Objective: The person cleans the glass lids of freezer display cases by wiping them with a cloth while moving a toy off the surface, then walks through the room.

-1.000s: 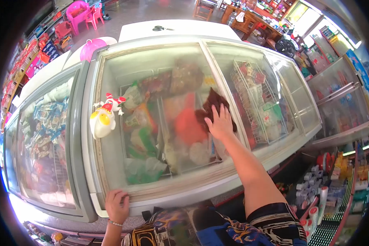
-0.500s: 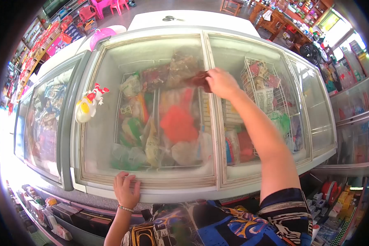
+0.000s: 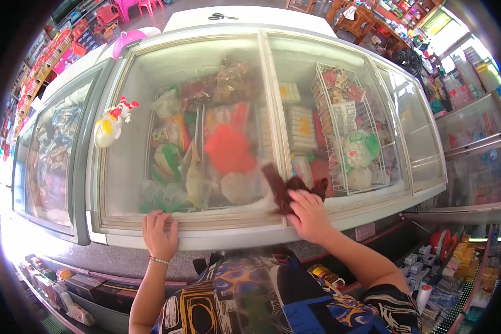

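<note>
A dark brown cloth (image 3: 284, 192) lies bunched under my right hand (image 3: 310, 216), whose fingers press and grip it on the frame between two glass lids near the freezer's front edge. My left hand (image 3: 160, 235) rests on the front rim of the chest freezer (image 3: 217, 236), fingers spread and holding nothing. Beneath the fogged left glass lid (image 3: 133, 167) are bagged frozen goods, among them a red bag (image 3: 229, 149). A white wire basket (image 3: 339, 167) with packets and a bag of white balls (image 3: 359, 150) shows through the right glass.
A white egg-shaped ornament (image 3: 107, 131) hangs on the left lid's frame. Scissors (image 3: 222, 17) lie on a white surface behind. Another glass-topped freezer (image 3: 55, 150) stands at left. Shelves of boxed goods (image 3: 100, 298) run below, and small packets (image 3: 428, 267) sit at lower right.
My right hand has drawn the cloth from the far part of the glass down to the front edge. My left hand stays on the rim, while the view has shifted slightly.
</note>
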Demonstrator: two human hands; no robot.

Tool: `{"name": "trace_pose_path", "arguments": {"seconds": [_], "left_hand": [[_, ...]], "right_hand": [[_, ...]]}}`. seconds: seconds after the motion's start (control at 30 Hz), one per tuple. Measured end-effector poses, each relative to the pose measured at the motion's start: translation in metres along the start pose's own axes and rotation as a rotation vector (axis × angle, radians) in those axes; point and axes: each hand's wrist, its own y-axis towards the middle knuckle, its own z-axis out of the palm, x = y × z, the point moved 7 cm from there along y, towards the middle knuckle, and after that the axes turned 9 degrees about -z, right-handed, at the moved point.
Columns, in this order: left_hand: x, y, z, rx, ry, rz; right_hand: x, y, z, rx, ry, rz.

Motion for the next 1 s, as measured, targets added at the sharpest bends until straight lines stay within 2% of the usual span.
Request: {"name": "trace_pose_path", "arguments": {"seconds": [0.07,0.17,0.5,0.6,0.67,0.73,0.83,1.0], "left_hand": [[0.001,0.0,-0.002,-0.024,0.002,0.021],[0.001,0.0,-0.001,-0.035,-0.009,0.027],[0.003,-0.002,0.006,-0.024,0.055,0.019],[-0.014,-0.008,0.014,-0.041,0.013,-0.008],[-0.044,-0.014,0.026,-0.032,-0.066,-0.021],[-0.097,-0.019,0.042,0.003,-0.159,-0.013],[-0.177,-0.021,0.075,0.079,-0.212,0.034],[-0.26,-0.031,0.12,0.218,-0.166,0.0]], "right_hand": [[0.019,-0.025,-0.003,0.08,0.052,0.003],[0.018,-0.035,0.0,0.084,0.024,-0.019],[-0.086,0.086,0.024,-0.127,-0.261,0.177],[-0.072,0.061,0.023,-0.081,-0.203,0.074],[-0.044,0.028,0.011,-0.004,-0.117,-0.03],[-0.027,0.004,0.005,0.171,0.001,-0.111],[-0.048,0.012,-0.008,0.093,0.122,-0.309],[-0.158,0.132,-0.002,-0.174,-0.046,-0.294]]}}
